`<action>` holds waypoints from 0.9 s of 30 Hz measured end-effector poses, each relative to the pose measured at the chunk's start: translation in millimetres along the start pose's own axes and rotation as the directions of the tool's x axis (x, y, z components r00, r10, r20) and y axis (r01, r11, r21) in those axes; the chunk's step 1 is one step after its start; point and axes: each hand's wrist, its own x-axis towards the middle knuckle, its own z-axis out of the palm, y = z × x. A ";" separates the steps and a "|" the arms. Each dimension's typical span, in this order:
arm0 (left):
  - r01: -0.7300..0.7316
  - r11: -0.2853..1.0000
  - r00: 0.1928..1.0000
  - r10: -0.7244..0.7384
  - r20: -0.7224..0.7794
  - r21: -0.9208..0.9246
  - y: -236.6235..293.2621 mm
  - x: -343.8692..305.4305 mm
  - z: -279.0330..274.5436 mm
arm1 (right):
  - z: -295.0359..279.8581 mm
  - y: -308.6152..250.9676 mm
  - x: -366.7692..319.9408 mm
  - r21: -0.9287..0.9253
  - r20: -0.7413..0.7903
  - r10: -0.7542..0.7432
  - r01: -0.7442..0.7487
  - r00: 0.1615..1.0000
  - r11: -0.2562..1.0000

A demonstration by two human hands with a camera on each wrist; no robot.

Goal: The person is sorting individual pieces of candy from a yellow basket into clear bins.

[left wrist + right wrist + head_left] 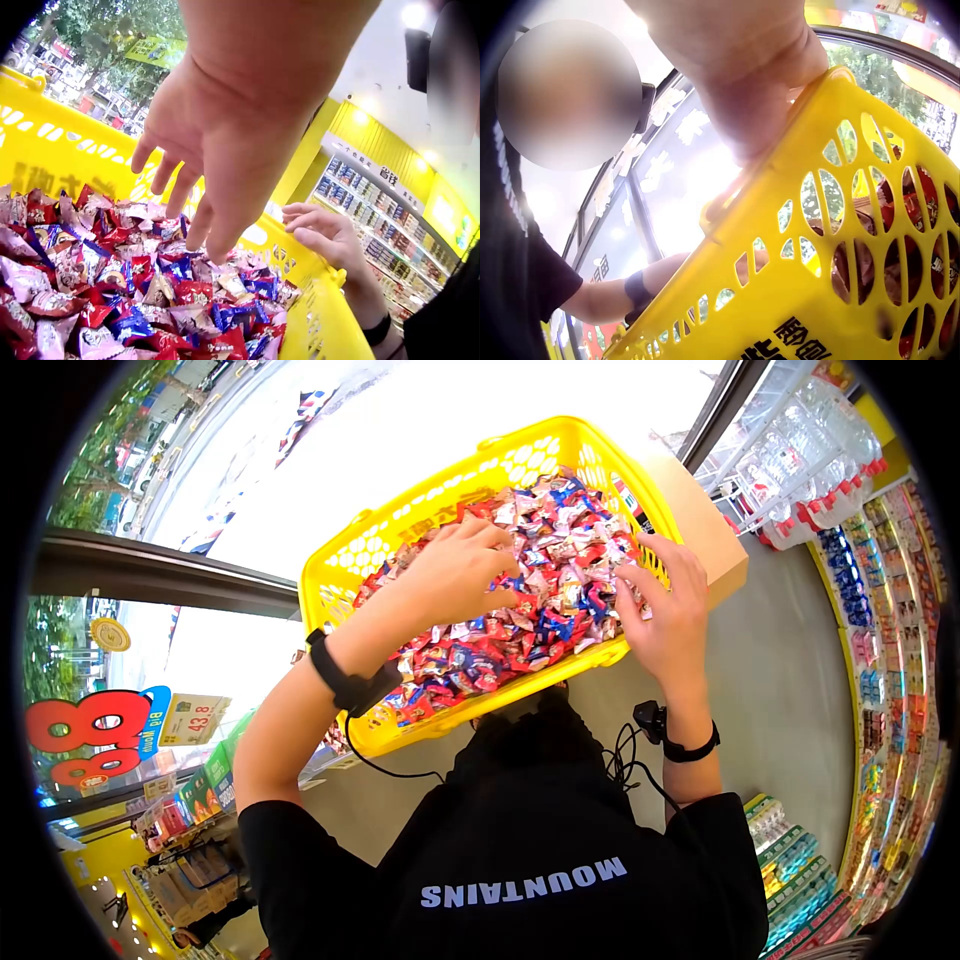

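Observation:
A yellow plastic basket (400, 510) is heaped with small wrapped candies (540, 600) in red, blue and pink. My left hand (460, 570) is over the middle of the heap with its fingers spread and pointing down at the wrappers. In the left wrist view the left hand (202, 165) hovers just above the candies (112, 285) and holds nothing. My right hand (665, 610) lies on the basket's right rim, fingers stretched over the edge onto the candies. The right wrist view shows the right hand (757, 97) pressed against the top of the perforated basket wall (840, 285).
The basket sits against a brown counter (705, 530). Bottled water (810, 450) fills a shelf at the upper right. Shelves of packaged goods (890, 660) run down the right side. A window with a price sign (190, 720) is on the left.

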 end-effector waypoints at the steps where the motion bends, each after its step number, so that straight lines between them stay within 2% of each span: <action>1: -0.005 1.000 1.000 0.005 0.002 -0.027 0.2 1.2 6.5 | 1.0 -3.7 0.0 0.000 0.007 0.012 -0.012 1.000 1.000; 5: 0.107 0.990 0.994 -0.108 0.004 0.088 3.1 23.3 22.7 | 6.9 -5.7 -2.2 0.011 -0.003 0.078 -0.078 0.997 0.997; 6: 0.073 0.990 0.996 -0.065 -0.065 0.118 1.6 27.8 28.1 | 6.3 -4.8 -3.4 0.020 -0.010 0.103 -0.103 0.995 0.994; 9: 0.098 0.985 0.995 -0.097 -0.013 0.143 1.4 39.2 39.2 | 4.5 -5.0 -6.4 0.025 -0.031 0.080 -0.080 0.996 0.997; 10: 0.074 0.987 0.996 -0.067 -0.057 0.142 -1.2 41.4 42.1 | 6.0 -3.5 -7.9 0.016 -0.055 0.064 -0.063 0.996 0.998; 14: 0.034 0.999 0.999 -0.033 -0.014 0.027 -13.2 50.7 45.4 | 6.1 -2.8 -10.0 0.005 -0.048 0.066 -0.065 0.997 0.998; 17: -0.005 0.998 0.997 0.010 -0.077 0.063 -17.4 51.9 51.6 | 7.5 -5.9 -7.6 0.002 -0.029 0.081 -0.081 0.996 0.997; 18: 0.066 0.995 0.994 -0.059 -0.091 0.073 -4.5 49.8 45.2 | 9.2 -5.3 -8.2 0.002 -0.027 0.098 -0.098 0.995 0.995; 21: 0.112 0.975 0.994 -0.111 -0.014 0.194 10.1 53.2 41.7 | 15.4 1.0 -13.5 0.057 -0.046 0.170 -0.168 0.984 0.984; 22: 0.072 0.980 0.995 -0.058 -0.075 0.188 8.5 52.3 47.2 | 14.5 1.0 -15.1 0.096 -0.044 0.196 -0.191 0.980 0.977; 25: 0.011 0.979 0.991 0.016 -0.130 0.204 9.2 54.7 56.5 | 11.4 0.6 -16.6 0.182 -0.032 0.251 -0.242 0.967 0.953; 27: -0.009 0.990 0.996 0.022 -0.086 0.140 12.2 54.1 50.9 | 7.8 -1.0 -16.9 0.197 -0.012 0.266 -0.258 0.964 0.946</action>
